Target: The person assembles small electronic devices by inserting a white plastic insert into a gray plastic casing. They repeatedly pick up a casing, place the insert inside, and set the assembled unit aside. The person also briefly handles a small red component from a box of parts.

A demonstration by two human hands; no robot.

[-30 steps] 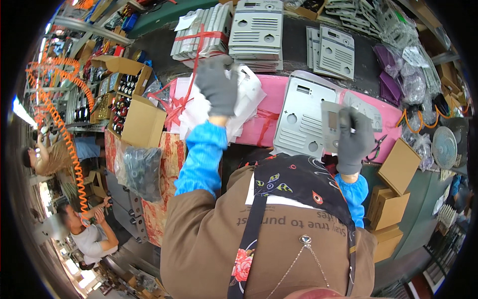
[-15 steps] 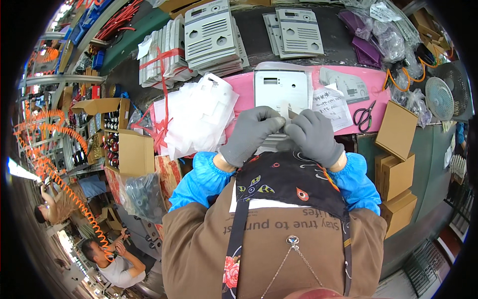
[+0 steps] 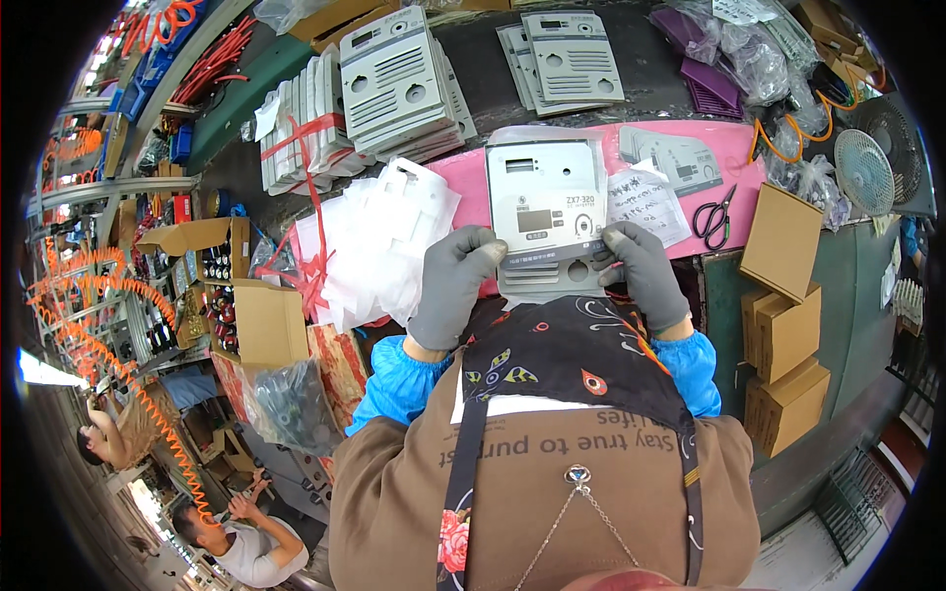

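Observation:
In front of me lies a grey panel (image 3: 537, 160) with a rectangular window and slots, on a pink mat (image 3: 475, 179). A printed label sheet (image 3: 547, 212) with a dark lower edge is over its middle; whether it touches the panel I cannot tell. My left hand (image 3: 455, 284), in a grey glove, pinches the sheet's lower left corner. Its lower right corner is between the thumb and fingers of my right hand (image 3: 642, 278), gloved too. Slots and a round hole (image 3: 578, 272) of the panel show below the sheet.
White backing papers (image 3: 379, 246) are heaped left of the panel. Stacked panels (image 3: 399, 94) and more panels (image 3: 572, 61) lie behind. To the right are a handwritten paper (image 3: 645, 209), label sheets (image 3: 675, 163), scissors (image 3: 713, 219), cardboard boxes (image 3: 783, 340) and a fan (image 3: 865, 167).
My hands were close together over the panel's middle, hiding most of it. They have moved apart to either side, and the printed label sheet now shows spread between them.

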